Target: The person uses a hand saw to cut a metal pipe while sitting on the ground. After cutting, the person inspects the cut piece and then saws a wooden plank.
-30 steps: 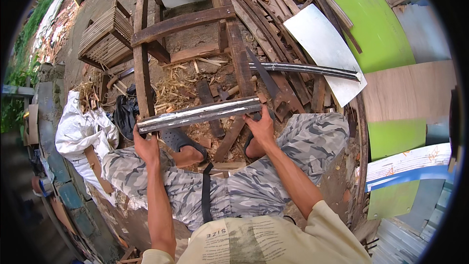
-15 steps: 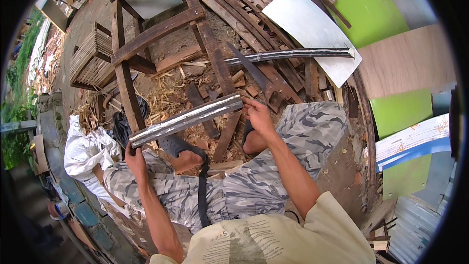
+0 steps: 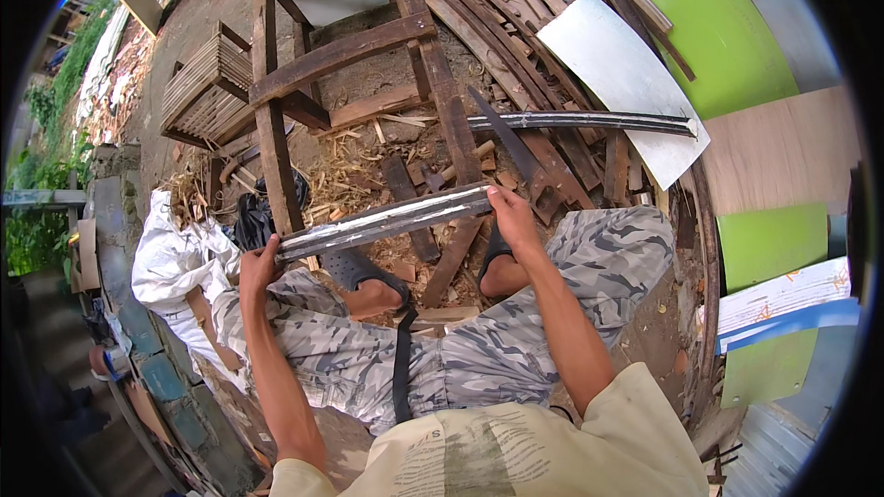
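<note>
A dark wooden strip with flaking white paint along it lies across my front, above my knees. My left hand grips its left end, thumb on the upper side. The right end is pinched in my right hand, the fingers partly hidden beneath. The strip slants slightly, its right end farther from me. Just beyond it stands a brown wooden frame with legs. A handsaw leans among the timber beyond my right hand.
A longer black and white strip lies over a wood pile and a white sheet. Wood shavings cover the ground. A slatted wooden crate sits left, a white sack nearer. Green panels line the right.
The strip has turned slightly about its length, showing different faces. Both thumbs now press on its upper side. My view has shifted, so the surroundings sit farther right in the picture.
</note>
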Demonstrator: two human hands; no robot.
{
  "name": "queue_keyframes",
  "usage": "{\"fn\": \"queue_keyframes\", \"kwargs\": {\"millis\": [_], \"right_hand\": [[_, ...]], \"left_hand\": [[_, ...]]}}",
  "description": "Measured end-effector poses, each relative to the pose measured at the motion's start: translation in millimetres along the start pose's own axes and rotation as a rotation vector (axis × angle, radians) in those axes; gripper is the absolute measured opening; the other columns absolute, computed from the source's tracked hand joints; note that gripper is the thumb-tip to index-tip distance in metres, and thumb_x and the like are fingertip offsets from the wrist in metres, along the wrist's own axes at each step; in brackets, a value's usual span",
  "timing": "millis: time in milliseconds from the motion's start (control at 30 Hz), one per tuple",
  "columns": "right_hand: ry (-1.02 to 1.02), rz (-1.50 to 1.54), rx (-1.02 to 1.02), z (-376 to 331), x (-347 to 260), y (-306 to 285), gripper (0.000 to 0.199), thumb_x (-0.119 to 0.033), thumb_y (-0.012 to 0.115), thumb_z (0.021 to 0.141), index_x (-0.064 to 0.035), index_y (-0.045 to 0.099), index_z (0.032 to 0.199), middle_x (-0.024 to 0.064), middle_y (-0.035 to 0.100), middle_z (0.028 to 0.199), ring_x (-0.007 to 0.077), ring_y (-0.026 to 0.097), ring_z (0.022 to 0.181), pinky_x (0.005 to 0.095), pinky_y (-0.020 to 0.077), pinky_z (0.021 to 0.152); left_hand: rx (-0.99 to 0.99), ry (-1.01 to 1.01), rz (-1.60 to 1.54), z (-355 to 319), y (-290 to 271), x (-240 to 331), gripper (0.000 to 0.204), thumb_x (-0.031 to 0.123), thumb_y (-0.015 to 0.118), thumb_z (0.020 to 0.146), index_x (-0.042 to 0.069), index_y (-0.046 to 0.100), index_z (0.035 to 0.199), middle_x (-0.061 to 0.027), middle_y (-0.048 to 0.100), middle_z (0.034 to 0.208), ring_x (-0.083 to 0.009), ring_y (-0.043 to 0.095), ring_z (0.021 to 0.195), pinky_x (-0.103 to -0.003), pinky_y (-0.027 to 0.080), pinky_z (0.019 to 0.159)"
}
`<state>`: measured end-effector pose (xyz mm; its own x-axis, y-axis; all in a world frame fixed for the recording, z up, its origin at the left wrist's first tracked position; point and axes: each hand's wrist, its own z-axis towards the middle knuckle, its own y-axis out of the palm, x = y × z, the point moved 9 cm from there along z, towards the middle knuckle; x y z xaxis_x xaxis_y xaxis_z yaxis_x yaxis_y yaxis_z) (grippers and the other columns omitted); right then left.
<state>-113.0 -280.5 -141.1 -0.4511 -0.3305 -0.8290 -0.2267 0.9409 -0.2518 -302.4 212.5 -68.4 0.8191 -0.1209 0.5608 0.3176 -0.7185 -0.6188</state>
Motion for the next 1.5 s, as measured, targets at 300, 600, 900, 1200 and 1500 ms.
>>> {"fn": "queue_keyframes", "kwargs": {"millis": [300, 600, 900, 1200, 1500], "right_hand": [[0.083, 0.085, -0.08, 3, 7, 3, 0.051, -0.045, 0.05, 0.107, -0.0001, 0.069, 0.123, 0.0028, 0.067, 0.104, 0.0133, 0.059, 0.095, 0.0322, 0.0487, 0.086], [-0.005, 0.101, -0.036, 5, 8, 0, 0.053, -0.044, 0.046, 0.109, 0.003, 0.071, 0.11, 0.0023, 0.065, 0.092, 0.0117, 0.057, 0.083, 0.03, 0.0484, 0.075], [-0.03, -0.005, -0.008, 7, 11, -1, 0.057, -0.048, 0.043, 0.109, 0.002, 0.071, 0.115, 0.0041, 0.068, 0.094, 0.0141, 0.059, 0.085, 0.0309, 0.049, 0.078], [-0.008, -0.01, -0.026, 3, 3, 1, 0.065, -0.056, 0.044, 0.106, 0.0009, 0.065, 0.13, 0.0092, 0.068, 0.112, 0.0192, 0.061, 0.098, 0.0343, 0.0506, 0.084], [0.117, 0.042, -0.012, 1, 2, -4, 0.063, -0.056, 0.047, 0.105, -0.0015, 0.065, 0.13, 0.0056, 0.067, 0.113, 0.0165, 0.06, 0.102, 0.0343, 0.0516, 0.085]], "left_hand": [[-0.046, 0.047, -0.164, 5, 10, -24, 0.056, 0.048, 0.071, 0.095, -0.007, 0.075, 0.103, -0.0039, 0.066, 0.079, -0.0081, 0.058, 0.064, -0.023, 0.049, 0.062], [-0.027, 0.24, -0.068, 3, 17, -18, 0.055, 0.043, 0.063, 0.101, -0.005, 0.067, 0.075, 0.003, 0.047, 0.057, -0.0072, 0.038, 0.055, -0.03, 0.028, 0.05], [0.068, 0.202, -0.079, -6, 14, -15, 0.06, 0.046, 0.063, 0.1, -0.011, 0.067, 0.082, -0.0005, 0.048, 0.059, -0.0096, 0.039, 0.059, -0.033, 0.033, 0.054], [0.134, 0.188, -0.036, -6, 16, -19, 0.06, 0.051, 0.06, 0.101, -0.008, 0.074, 0.1, -0.001, 0.059, 0.069, -0.0094, 0.049, 0.064, -0.03, 0.041, 0.06], [0.285, 0.214, 0.132, -21, 16, -1, 0.067, 0.055, 0.055, 0.098, -0.008, 0.072, 0.107, -0.033, 0.071, 0.091, -0.0483, 0.068, 0.096, -0.048, 0.051, 0.087]]}}
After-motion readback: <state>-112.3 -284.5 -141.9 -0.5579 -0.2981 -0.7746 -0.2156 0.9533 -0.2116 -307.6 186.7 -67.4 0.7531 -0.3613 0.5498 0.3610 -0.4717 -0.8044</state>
